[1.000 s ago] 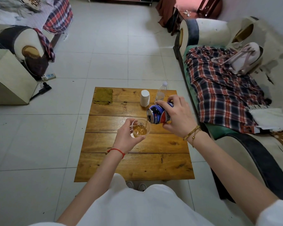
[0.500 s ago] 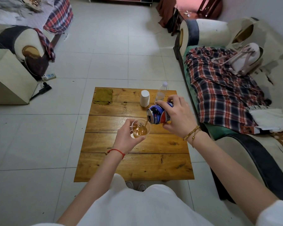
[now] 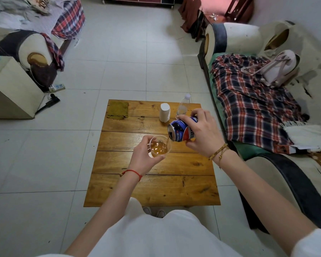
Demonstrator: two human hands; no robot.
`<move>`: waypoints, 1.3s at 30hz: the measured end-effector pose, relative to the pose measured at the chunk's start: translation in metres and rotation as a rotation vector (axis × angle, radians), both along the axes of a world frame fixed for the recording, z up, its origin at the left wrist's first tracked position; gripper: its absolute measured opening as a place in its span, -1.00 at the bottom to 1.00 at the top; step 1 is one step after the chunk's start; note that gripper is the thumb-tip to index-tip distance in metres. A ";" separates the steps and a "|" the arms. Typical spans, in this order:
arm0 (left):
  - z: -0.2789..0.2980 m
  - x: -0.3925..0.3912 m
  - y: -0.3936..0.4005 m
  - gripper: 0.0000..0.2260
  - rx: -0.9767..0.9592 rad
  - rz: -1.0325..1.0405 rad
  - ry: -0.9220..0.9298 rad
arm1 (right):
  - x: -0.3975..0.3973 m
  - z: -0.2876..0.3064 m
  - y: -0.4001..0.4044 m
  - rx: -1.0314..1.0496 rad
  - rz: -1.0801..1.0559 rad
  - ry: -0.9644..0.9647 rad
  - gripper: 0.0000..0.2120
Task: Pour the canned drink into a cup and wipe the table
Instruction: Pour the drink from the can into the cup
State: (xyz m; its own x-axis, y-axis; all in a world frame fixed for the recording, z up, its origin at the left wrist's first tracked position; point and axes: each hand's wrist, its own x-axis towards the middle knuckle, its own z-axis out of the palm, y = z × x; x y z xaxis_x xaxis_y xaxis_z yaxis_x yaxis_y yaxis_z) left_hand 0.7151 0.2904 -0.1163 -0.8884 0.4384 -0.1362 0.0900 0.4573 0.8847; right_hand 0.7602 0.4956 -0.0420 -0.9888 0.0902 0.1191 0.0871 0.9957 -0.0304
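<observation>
Right hand (image 3: 202,132) is gripping the can (image 3: 182,130) around its body, thumb underneath and fingers over the top, tipping it almost onto its side so a thin stream is running from the opening into the cup (image 3: 158,146). I am holding that clear cup in my left hand (image 3: 146,156), fingers wrapped round its near side, lifted above the middle of the table (image 3: 152,190) rather than standing on it. The drink is filling it to roughly halfway, as far as I can judge.

To do this well, I am thinking I should be keeping the can's mouth just over the cup's right rim and holding the tilt shallow, so the fizz is not rising too fast; easing the can upright before the level nears the brim seems wise. Both forearms are reaching forward over my lap, wrists bent inward toward each other.

Waiting at the far left corner is the cloth (image 3: 118,110) for wiping.
</observation>
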 end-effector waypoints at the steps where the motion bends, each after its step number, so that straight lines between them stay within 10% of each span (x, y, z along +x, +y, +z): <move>1: 0.000 0.000 0.000 -0.44 0.000 0.000 0.000 | 0.000 0.000 0.000 0.001 0.000 -0.001 -0.30; 39: -0.023 0.010 0.011 -0.44 0.035 0.046 -0.060 | 0.010 -0.043 0.019 -0.254 -0.077 -0.068 -0.27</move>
